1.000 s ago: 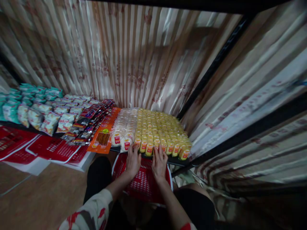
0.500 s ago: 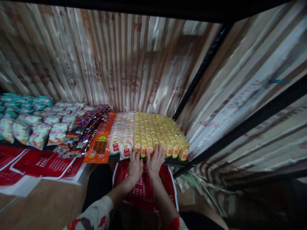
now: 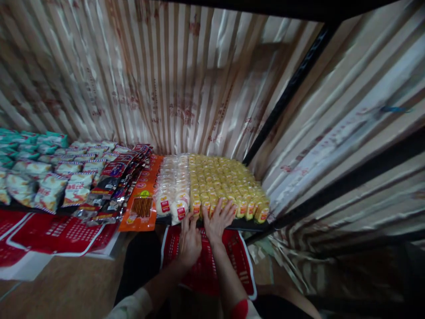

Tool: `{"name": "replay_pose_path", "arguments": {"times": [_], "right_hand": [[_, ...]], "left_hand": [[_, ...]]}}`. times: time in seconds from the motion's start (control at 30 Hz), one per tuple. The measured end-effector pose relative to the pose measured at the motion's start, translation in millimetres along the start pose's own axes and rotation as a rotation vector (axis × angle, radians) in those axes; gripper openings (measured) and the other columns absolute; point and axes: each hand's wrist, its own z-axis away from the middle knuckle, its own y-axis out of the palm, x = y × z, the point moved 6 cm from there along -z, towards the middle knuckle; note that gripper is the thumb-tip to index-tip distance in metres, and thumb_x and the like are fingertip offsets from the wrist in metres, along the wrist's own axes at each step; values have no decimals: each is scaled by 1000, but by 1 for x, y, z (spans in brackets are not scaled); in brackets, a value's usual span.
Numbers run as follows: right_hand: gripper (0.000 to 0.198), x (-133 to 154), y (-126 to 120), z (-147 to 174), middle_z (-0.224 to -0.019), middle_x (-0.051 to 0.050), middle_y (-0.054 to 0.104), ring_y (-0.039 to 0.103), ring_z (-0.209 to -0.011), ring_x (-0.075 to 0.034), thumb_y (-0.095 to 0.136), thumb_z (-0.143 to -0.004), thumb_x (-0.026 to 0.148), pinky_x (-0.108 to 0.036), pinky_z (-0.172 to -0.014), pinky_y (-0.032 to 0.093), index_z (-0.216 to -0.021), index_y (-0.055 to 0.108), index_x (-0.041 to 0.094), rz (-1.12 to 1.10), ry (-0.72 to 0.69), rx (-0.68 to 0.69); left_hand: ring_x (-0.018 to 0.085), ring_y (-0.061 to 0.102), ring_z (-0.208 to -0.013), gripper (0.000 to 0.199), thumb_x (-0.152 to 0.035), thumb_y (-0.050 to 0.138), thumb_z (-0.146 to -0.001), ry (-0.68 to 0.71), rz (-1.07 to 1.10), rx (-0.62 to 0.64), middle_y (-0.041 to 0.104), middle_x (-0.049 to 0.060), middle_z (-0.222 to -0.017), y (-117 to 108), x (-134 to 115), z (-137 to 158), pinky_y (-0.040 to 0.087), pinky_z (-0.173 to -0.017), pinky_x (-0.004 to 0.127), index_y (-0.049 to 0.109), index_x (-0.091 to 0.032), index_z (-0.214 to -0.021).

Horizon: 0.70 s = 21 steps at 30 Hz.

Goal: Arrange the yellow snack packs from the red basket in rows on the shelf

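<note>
Rows of small yellow-wrapped snack packs [image 3: 229,177] stand on a dark low shelf, their red-and-white labels facing me. My right hand [image 3: 217,221] lies against the front of these packs, fingers spread and stretched out. My left hand [image 3: 190,241] is beside it, fingertips at the front edge near the border between the yellow packs and the white-wrapped packs [image 3: 173,186]. Its fingers are extended, and I see nothing held in either hand. Below both hands sits a red plastic basket [image 3: 250,279] with a white rim.
Left of the white packs lie an orange snack bag [image 3: 141,208], dark red packets [image 3: 116,177], cream-coloured bags [image 3: 79,188] and teal bags [image 3: 51,139]. More red baskets [image 3: 63,235] stand at lower left. A black shelf post [image 3: 292,88] and striped plastic sheeting [image 3: 186,79] enclose the shelf.
My right hand's fingers have spread wider over the yellow packs' fronts. My left hand stays at the shelf's front edge. The view has shifted slightly.
</note>
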Motion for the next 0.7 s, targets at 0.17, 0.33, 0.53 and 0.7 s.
{"name": "replay_pose_path", "arguments": {"times": [0.17, 0.33, 0.53, 0.7], "right_hand": [[97, 4, 3, -1, -150, -25, 1, 1, -135, -44, 41, -74, 73, -69, -96, 19, -144, 16, 10, 33, -5, -5], [97, 5, 4, -1, -149, -25, 3, 1, -134, -45, 43, -74, 72, -70, -94, 19, -143, 18, 9, 34, -2, 14], [97, 4, 4, -2, -148, -25, 8, 5, -135, -42, 43, -72, 73, -67, -97, 19, -143, 22, 10, 59, 17, -8], [94, 4, 4, -1, -149, -24, 9, 5, -135, -42, 43, -74, 71, -68, -97, 17, -142, 22, 9, 52, 16, -4]], "left_hand": [[23, 45, -118, 42, -7, 37, -77, 49, 18, -10, 49, 12, -121, -2, 7, 12, 40, -102, 44, 53, -16, -115], [25, 45, -117, 40, -11, 35, -79, 94, -33, -80, 49, 15, -122, -10, 18, 27, 41, -98, 46, 54, -15, -115], [29, 34, -127, 50, -10, 37, -77, 39, -106, -118, 35, 19, -136, -21, 29, 32, 34, -102, 50, 45, -8, -127], [28, 33, -128, 48, -10, 38, -79, -20, -111, -157, 33, 18, -136, -28, 34, 24, 34, -103, 46, 44, -10, -127]]}}
